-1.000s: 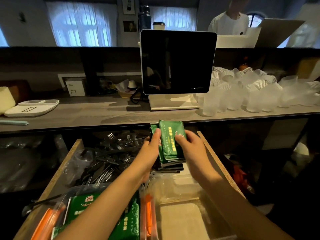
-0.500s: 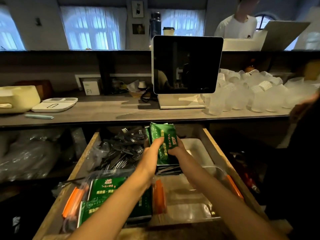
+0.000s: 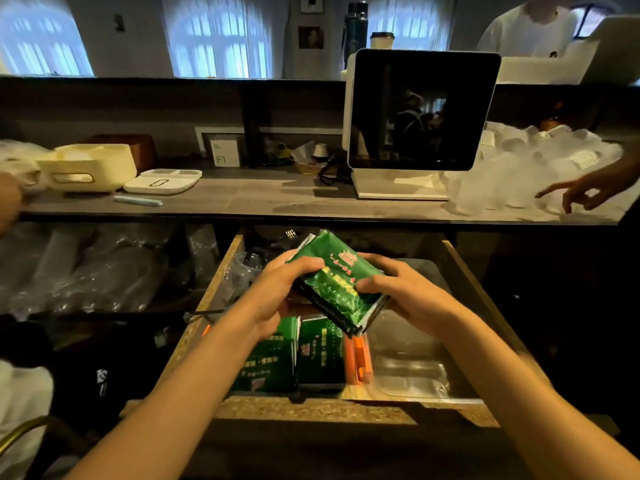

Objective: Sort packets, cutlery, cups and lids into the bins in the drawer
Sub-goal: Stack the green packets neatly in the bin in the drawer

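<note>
A stack of green packets (image 3: 337,285) is held tilted above the open wooden drawer (image 3: 311,408). My left hand (image 3: 277,292) grips its left side and my right hand (image 3: 403,291) grips its right side. Below them, a clear bin with orange latches (image 3: 358,362) holds more green packets (image 3: 320,355) lying flat. A second clear bin (image 3: 410,372) sits to its right with nothing visible in it. Black plastic cutlery (image 3: 291,233) lies at the back left of the drawer, mostly hidden by my hands.
On the counter (image 3: 242,199) stand a tablet screen on a white stand (image 3: 420,112), a heap of frosted plastic cups (image 3: 519,168), a cream bin (image 3: 90,166) and a white tray (image 3: 162,181). Another person's hand (image 3: 585,192) reaches to the cups at the right.
My hands have lifted the packet stack toward me and tilted it over the front bin. The view has shifted left. Another person's hand has come in by the cups.
</note>
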Demonstrator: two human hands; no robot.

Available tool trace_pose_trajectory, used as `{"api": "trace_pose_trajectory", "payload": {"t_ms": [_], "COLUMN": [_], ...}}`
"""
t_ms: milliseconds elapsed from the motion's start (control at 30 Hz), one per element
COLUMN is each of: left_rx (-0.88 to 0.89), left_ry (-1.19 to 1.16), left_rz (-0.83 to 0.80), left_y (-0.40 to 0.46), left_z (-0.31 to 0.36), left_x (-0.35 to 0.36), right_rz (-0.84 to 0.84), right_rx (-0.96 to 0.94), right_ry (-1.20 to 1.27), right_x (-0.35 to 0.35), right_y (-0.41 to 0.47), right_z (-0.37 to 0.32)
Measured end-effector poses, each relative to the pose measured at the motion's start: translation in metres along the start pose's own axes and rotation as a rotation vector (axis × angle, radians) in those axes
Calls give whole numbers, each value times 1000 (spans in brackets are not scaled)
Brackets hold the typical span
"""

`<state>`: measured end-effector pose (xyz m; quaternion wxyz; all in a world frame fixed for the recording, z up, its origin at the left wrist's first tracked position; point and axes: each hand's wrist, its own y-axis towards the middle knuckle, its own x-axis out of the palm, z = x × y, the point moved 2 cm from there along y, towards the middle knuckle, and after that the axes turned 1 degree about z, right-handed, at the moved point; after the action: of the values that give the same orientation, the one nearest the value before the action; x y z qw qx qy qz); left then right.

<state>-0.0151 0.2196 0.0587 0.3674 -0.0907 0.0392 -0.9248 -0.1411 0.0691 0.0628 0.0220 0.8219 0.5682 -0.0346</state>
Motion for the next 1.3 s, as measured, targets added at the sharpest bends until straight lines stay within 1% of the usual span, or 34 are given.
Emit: {"api": "trace_pose_trajectory", "payload": {"t_ms": [100,167,233,300,333,400,467,567,667,800,867,933,1000,1067,1133,1233,1300], "left_rx": [15,13,14,15,19,3,-66,-117,-147,-304,-340,-344,-318,-299,-278,-264,-251], "left_ry": [-76,-128,-148,-92,-36,110,207,127,97,260,263,268,332,469,627,809,897], "left_rz": [63,107,169,215,224,202,147,49,58,73,87,96,131,155,169,181,183], "left_y": [-6,-10,-15,-21,-22,-27,-30,-29,-28,-23,-17,-7,2,8,8,12,13], "left_z": [3,-1,-8,-12,-14,-12,-8,-5,-14,-41,-51,-60,-63,-60,-53,-55,-58], "left_x": [-16,-19,-20,-23,-27,-39,-54,-71,-81,-97,-107,-114,-118,-118,-114,-110,-110], "right_rz": [206,262,265,279,260,187,123,130,162,165,217,263,287,287,298,300,294], "right_rx": [17,89,146,180,199,206,199,208,259,379,407,391,344,303,310,335,317], "right_ry": [201,284,373,390,374,294,235,238,255,101,-23,-104,-183,-235,-304,-503,-579], "right_x": [18,40,63,77,81,84,87,90,99,111,115,117,117,120,124,123,119], "right_y": [10,16,21,25,26,26,24,24,26,33,40,49,58,64,68,70,72], "right_z": [3,8,12,10,9,5,3,6,16,40,48,53,57,61,68,76,79]}}
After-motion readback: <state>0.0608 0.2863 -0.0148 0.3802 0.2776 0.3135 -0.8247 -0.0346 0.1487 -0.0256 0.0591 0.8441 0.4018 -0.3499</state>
